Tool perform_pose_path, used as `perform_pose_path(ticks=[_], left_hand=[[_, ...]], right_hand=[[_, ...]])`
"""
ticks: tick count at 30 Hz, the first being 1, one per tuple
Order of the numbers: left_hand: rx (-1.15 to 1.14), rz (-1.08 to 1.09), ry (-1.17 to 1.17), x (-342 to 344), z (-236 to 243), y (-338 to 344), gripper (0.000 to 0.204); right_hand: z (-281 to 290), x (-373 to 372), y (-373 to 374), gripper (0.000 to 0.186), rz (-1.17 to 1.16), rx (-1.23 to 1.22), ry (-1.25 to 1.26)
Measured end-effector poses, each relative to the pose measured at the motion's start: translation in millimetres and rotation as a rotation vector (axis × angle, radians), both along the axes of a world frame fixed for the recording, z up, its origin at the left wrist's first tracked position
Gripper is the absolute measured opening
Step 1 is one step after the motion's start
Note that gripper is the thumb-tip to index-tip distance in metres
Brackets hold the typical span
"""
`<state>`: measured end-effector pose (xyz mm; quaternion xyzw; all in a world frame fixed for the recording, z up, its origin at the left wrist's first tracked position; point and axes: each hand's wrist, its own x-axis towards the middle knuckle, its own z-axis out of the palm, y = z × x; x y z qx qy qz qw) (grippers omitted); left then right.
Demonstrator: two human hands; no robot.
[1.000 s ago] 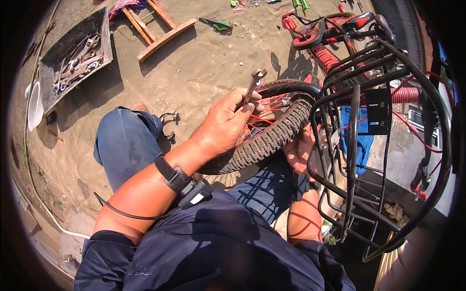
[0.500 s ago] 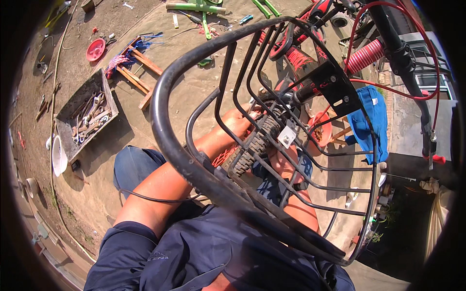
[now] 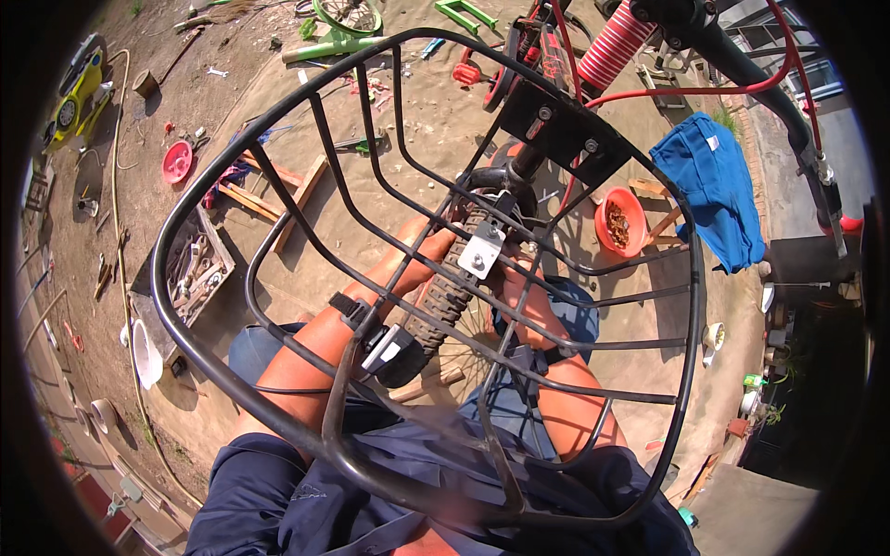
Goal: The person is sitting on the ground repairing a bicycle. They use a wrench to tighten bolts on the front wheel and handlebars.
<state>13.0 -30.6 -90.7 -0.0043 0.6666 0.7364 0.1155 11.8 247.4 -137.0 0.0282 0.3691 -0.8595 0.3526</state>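
Note:
A black wire basket (image 3: 422, 39) fixed to a bicycle's front spreads across the middle of the view. Below its bars is the knobby front tire (image 3: 439, 310), its spokes partly showing, under the fork (image 3: 525, 165). My left hand (image 3: 434, 250) is at the tire's left side near the fork, its fingers curled in; what they grip is hidden. My right hand (image 3: 517, 283) is opposite, on the tire's right side, its fingers mostly covered by basket bars and fork parts. A small silver bracket (image 3: 482, 250) sits above the tire between both hands.
At left are a metal tray (image 3: 219, 295) of wrenches, a wooden frame (image 3: 298, 206) and a pink dish (image 3: 177, 162). To the right, a red bowl (image 3: 637, 243) of small parts stands near a blue cloth (image 3: 709, 190). Red cables (image 3: 686, 92) arch overhead from the handlebar.
The basket and front wheel have swung leftward in view, and the basket now shows more of its width. Both hands stay beside the wheel; the right hand and forearm show more clearly.

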Motion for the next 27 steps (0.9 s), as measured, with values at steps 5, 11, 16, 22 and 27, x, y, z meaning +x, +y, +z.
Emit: perform_pose_path(ticks=[5,11,16,22,27], left_hand=[[0.246,0.165,-0.01,11,52,7,0.028],[0.284,0.092,-0.003,8,56,4,0.029],[0.475,0.058,-0.039,9,50,0,0.024],[0.194,0.073,0.093,19,84,11,0.017],[0.032,0.226,-0.068,33,82,-10,0.025]], right_hand=[[132,15,-82,0.008,-0.291,0.412,-0.02],[47,1,-72,0.009,-0.348,0.389,0.085],[56,-2,-69,0.032,-0.162,0.486,0.051],[27,7,-54,0.024,-0.249,0.479,0.373],[128,16,-82,0.025,-0.08,0.578,0.196]])
